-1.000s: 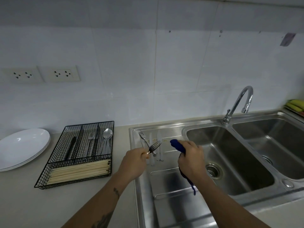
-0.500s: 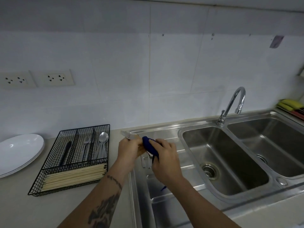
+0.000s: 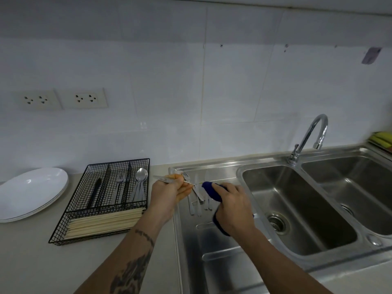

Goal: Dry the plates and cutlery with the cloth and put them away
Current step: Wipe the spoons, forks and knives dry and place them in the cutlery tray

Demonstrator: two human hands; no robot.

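The fork [image 3: 164,179] is in the left hand [image 3: 169,194], which grips it by the middle; its tines point left, toward the wire cutlery tray [image 3: 101,200], and its handle points right to the cloth. The right hand [image 3: 231,206] is clenched around the dark blue cloth [image 3: 209,187], and one end of the cloth sticks out just beside the fork handle. Both hands hover over the left part of the steel drainboard [image 3: 212,262]. More cutlery [image 3: 199,204] lies on the drainboard under the hands. The tray stands on the counter [image 3: 31,262] and holds forks, spoons and pale chopsticks. White plates [image 3: 29,192] are stacked left of it.
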